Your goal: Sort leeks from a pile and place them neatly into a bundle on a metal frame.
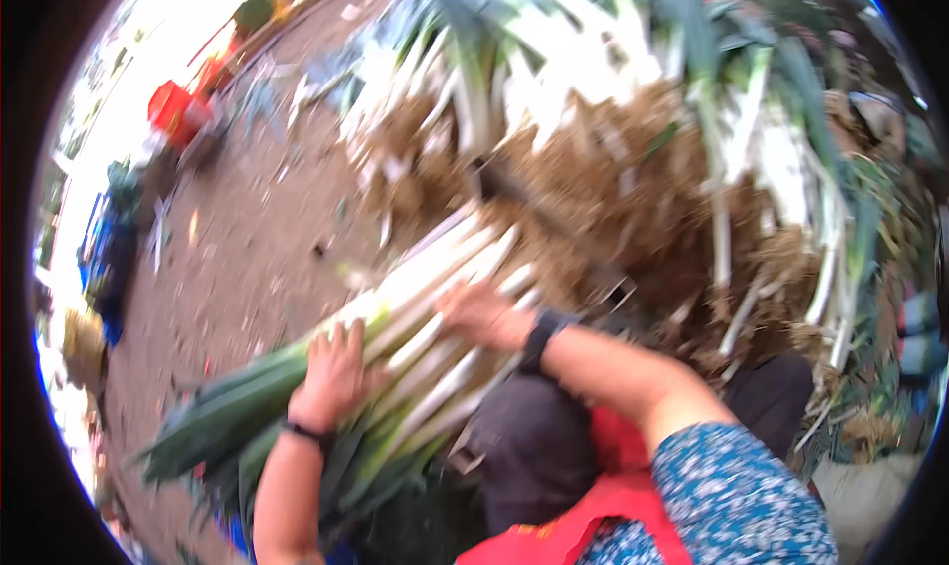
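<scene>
Leeks [400,318] lie near, left of centre, under the left hand [336,375], laid open with fingers extended, and the right hand [484,313], whose grip cannot be told for blur. Judged heavy as 1 bundle, stiff but slippery at the white stalks [435,350], tearable at the leaves [237,399]; hold by the stalks. Far left: red container [174,112], contents indiscernible.

Brown dirt ground [247,259], red container [174,112] at upper left, blurred blue-and-dark heap [114,249] at far left
</scene>
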A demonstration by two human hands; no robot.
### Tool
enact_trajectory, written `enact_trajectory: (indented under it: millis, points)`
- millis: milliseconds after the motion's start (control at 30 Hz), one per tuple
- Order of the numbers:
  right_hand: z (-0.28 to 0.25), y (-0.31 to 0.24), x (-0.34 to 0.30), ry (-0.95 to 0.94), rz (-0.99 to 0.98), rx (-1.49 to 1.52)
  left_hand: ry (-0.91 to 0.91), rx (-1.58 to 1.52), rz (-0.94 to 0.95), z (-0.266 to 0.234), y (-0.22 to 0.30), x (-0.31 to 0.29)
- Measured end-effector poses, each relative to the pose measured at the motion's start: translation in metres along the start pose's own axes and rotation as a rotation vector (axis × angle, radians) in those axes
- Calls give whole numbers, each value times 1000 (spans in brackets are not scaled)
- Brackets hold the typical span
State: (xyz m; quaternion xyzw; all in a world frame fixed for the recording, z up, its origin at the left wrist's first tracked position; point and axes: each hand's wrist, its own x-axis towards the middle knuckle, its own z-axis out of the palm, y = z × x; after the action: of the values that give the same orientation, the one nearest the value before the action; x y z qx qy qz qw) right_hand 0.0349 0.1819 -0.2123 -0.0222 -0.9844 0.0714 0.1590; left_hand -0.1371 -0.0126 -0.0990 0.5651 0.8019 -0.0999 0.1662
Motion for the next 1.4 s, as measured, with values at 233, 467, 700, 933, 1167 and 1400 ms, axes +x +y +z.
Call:
enact_trajectory:
  millis: [233,467,700,933,1167,1400]
  points:
    - [-84,2,39,-519,272,479,119,88,-59,42,11,-7]
    - [-234,141,3,507,468,61,162,101,-58,49,3,-13]
    - [-263,302,-33,412,1176,321,107,115,-93,56,-1,-9]
    - [-223,376,-86,90,756,272,92,150,-113,57,2,-6]
    - [-245,316,-113,437,822,1217,101,144,-110,51,5,-8]
    - [-273,291,-75,377,1174,909,125,165,-92,55,5,-2]
